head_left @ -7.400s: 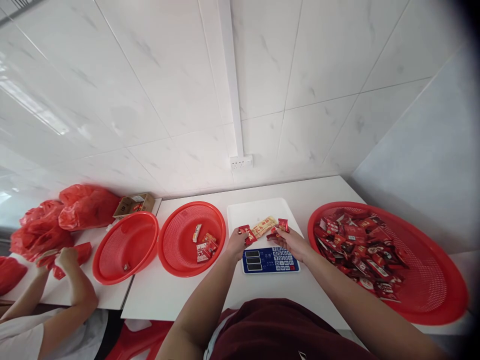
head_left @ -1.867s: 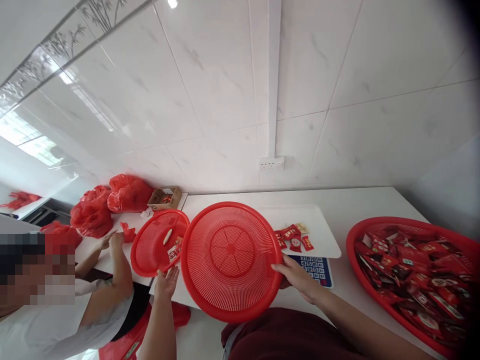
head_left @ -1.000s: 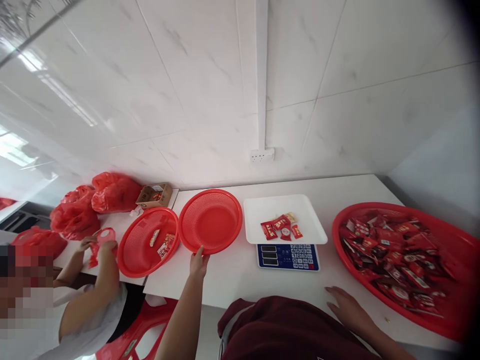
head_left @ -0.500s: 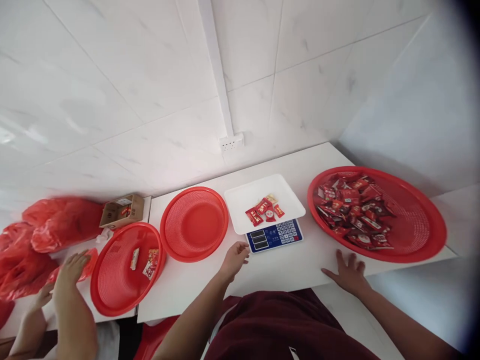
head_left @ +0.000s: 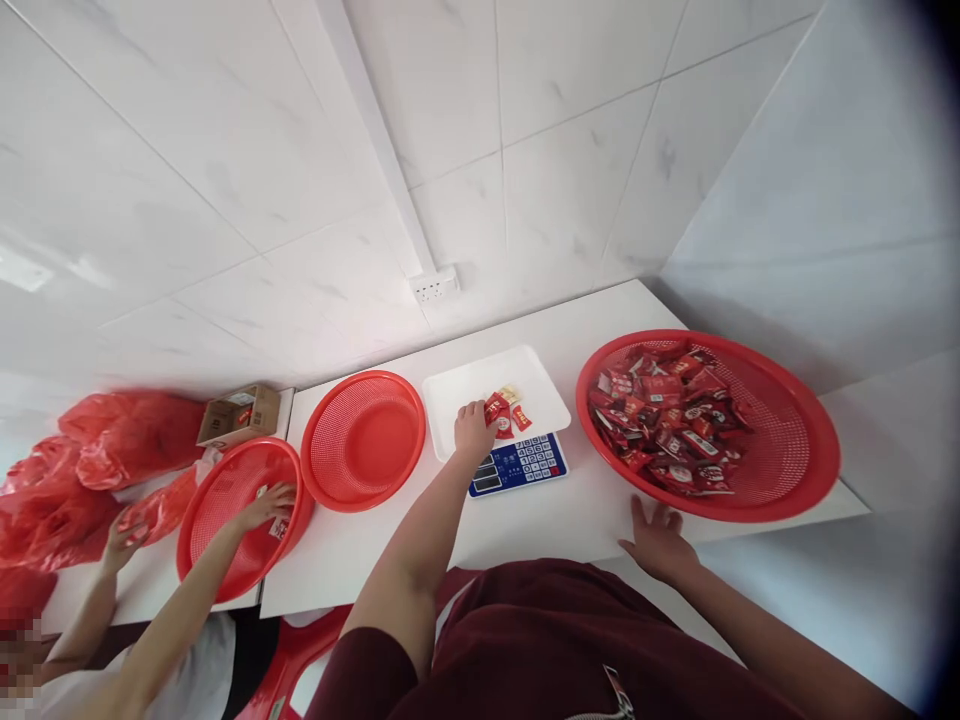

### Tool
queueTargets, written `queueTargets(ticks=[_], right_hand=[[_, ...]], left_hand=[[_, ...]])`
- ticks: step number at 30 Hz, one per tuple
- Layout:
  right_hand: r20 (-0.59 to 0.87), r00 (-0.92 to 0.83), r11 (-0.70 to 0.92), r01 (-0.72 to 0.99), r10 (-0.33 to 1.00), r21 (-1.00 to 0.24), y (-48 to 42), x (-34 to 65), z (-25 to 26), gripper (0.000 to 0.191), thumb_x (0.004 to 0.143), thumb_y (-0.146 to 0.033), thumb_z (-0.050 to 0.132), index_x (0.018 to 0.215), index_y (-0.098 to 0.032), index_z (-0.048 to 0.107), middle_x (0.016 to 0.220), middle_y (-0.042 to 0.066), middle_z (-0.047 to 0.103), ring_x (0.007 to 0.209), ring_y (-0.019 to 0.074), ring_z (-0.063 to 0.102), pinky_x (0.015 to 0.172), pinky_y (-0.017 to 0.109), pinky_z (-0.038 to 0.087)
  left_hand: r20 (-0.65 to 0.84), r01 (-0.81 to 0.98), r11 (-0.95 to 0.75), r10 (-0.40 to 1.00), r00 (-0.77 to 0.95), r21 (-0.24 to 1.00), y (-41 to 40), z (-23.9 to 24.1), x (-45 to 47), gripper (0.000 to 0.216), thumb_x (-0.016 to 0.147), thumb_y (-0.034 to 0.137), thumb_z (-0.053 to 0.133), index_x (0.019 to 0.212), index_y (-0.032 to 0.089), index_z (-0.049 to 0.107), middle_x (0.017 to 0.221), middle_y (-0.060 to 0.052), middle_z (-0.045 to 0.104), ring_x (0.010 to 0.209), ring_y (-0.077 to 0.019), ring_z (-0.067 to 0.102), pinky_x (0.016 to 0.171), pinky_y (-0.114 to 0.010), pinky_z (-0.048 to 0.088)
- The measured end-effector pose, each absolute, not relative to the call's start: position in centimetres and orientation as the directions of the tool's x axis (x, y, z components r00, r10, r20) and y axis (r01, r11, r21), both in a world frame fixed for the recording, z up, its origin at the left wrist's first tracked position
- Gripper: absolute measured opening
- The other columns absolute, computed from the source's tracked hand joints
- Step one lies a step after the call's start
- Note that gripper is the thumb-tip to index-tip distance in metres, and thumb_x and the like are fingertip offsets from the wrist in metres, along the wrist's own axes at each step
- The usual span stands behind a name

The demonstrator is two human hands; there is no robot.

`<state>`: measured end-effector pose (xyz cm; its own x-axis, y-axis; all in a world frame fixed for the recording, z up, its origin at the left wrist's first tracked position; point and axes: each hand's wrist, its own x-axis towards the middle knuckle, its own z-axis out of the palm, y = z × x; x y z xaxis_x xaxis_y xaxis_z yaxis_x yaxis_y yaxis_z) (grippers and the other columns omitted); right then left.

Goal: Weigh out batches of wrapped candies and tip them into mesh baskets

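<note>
My left hand (head_left: 474,425) reaches onto the white tray (head_left: 465,385) of the blue weighing scale (head_left: 521,462). Its bent fingers touch a few red and cream candy packets (head_left: 508,410) lying there; whether they grip one is hidden. My right hand (head_left: 656,530) lies flat on the white table with fingers spread. It sits just in front of the large red basket (head_left: 795,480), which is full of red candy packets (head_left: 660,415).
An empty red mesh basket (head_left: 364,440) stands left of the scale. Further left, another person's hand (head_left: 264,500) reaches into a second red basket (head_left: 217,540). Behind it are a cardboard box (head_left: 240,415) and red plastic bags (head_left: 112,440). A wall socket (head_left: 435,285) sits above the table.
My left hand moved from the table edge up onto the scale tray, to the candy packets. My right hand stayed flat on the table. The other person's hand went into the left basket.
</note>
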<state>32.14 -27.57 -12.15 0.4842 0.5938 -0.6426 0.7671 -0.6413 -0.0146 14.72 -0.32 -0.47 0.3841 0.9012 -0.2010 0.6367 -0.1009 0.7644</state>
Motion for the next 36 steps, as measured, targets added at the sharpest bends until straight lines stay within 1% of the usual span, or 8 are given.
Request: queueTargets(ticks=[4, 11, 16, 21, 26, 28, 32, 36], right_hand=[[-0.653, 0.451, -0.626, 0.779, 0.609, -0.046, -27.7, 32.7, -11.8, 0.085, 0.076, -0.039, 0.053, 0.143, -0.006, 0.011, 0.142, 0.031, 0.015, 0.127, 0.0468, 0.02, 0.097, 0.056, 0.024], [-0.65, 0.418, -0.604, 0.793, 0.634, -0.079, -27.8, 33.3, -11.2, 0.079, 0.076, -0.034, 0.053, 0.142, -0.01, 0.018, 0.141, 0.028, 0.022, 0.128, 0.044, 0.024, 0.096, 0.054, 0.028], [-0.671, 0.356, -0.562, 0.82, 0.65, -0.11, -27.2, 34.3, -10.8, 0.08, 0.072, -0.032, 0.056, 0.139, -0.002, 0.024, 0.134, 0.031, 0.033, 0.125, 0.0437, 0.031, 0.096, 0.053, 0.029], [-0.69, 0.214, -0.5, 0.831, 0.691, -0.243, -25.6, 35.5, -9.7, 0.062, 0.076, -0.029, 0.049, 0.133, -0.007, 0.039, 0.13, 0.023, 0.045, 0.117, 0.0351, 0.046, 0.092, 0.047, 0.039], [-0.655, 0.046, -0.419, 0.802, 0.754, -0.425, -23.4, 33.4, -8.7, 0.055, 0.08, -0.031, 0.045, 0.132, -0.014, 0.044, 0.134, 0.011, 0.046, 0.12, 0.0248, 0.045, 0.099, 0.035, 0.035], [-0.637, 0.001, -0.4, 0.78, 0.771, -0.481, -22.7, 32.0, -8.8, 0.054, 0.079, -0.03, 0.046, 0.131, -0.016, 0.046, 0.134, 0.009, 0.046, 0.12, 0.0244, 0.045, 0.099, 0.035, 0.035], [-0.615, -0.054, -0.399, 0.716, 0.787, -0.573, -21.7, 30.3, -9.3, 0.051, 0.077, -0.024, 0.047, 0.127, -0.015, 0.05, 0.128, 0.01, 0.052, 0.114, 0.0236, 0.05, 0.094, 0.032, 0.038], [-0.634, -0.052, -0.463, 0.638, 0.771, -0.615, -21.7, 30.3, -9.9, 0.049, 0.075, -0.022, 0.048, 0.124, -0.017, 0.052, 0.088, 0.006, 0.067, 0.082, 0.021, 0.062, 0.073, 0.029, 0.045]], left_hand=[[-0.184, 0.686, -0.13, 0.913, 0.365, 0.715, 0.4, -1.0, 16.2, 0.037, 0.072, 0.014, 0.064, 0.107, 0.019, 0.055, 0.117, -0.012, 0.054, 0.119, -0.0283, 0.035, 0.102, -0.039, 0.019], [-0.12, 0.682, -0.074, 0.965, 0.233, 0.728, 1.4, -0.5, 15.1, 0.045, 0.074, 0.015, 0.062, 0.116, 0.021, 0.048, 0.118, -0.011, 0.051, 0.113, -0.0252, 0.044, 0.094, -0.034, 0.031], [-0.153, 0.656, 0.078, 0.986, 0.059, 0.75, 2.1, -0.3, 12.1, 0.033, 0.079, 0.02, 0.059, 0.111, 0.018, 0.049, 0.097, -0.007, 0.06, 0.086, -0.019, 0.058, 0.074, -0.03, 0.043], [-0.187, 0.671, 0.13, 0.982, 0.014, 0.73, 2.1, -0.4, 10.0, 0.021, 0.084, 0.03, 0.055, 0.098, 0.015, 0.053, 0.086, -0.002, 0.06, 0.073, -0.0143, 0.058, 0.066, -0.029, 0.045], [-0.246, 0.758, 0.094, 0.965, 0.09, 0.646, 1.5, -0.5, 8.5, 0.02, 0.078, 0.03, 0.06, 0.094, 0.019, 0.055, 0.08, -0.002, 0.062, 0.075, -0.0169, 0.058, 0.067, -0.027, 0.042], [-0.27, 0.794, 0.049, 0.952, 0.148, 0.607, 1.2, -0.5, 8.2, 0.029, 0.078, 0.033, 0.059, 0.102, 0.018, 0.055, 0.086, -0.006, 0.062, 0.081, -0.0194, 0.058, 0.07, -0.028, 0.042], [-0.274, 0.831, -0.101, 0.916, 0.292, 0.546, 0.8, 0.1, 8.4, 0.06, 0.072, 0.04, 0.065, 0.124, 0.019, 0.044, 0.118, -0.011, 0.054, 0.11, -0.0254, 0.047, 0.087, -0.032, 0.037], [-0.31, 0.834, -0.233, 0.851, 0.424, 0.5, 0.4, 0.6, 8.9, 0.081, 0.057, 0.036, 0.077, 0.129, 0.027, 0.041, 0.134, -0.007, 0.043, 0.122, -0.0281, 0.036, 0.096, -0.032, 0.029]])
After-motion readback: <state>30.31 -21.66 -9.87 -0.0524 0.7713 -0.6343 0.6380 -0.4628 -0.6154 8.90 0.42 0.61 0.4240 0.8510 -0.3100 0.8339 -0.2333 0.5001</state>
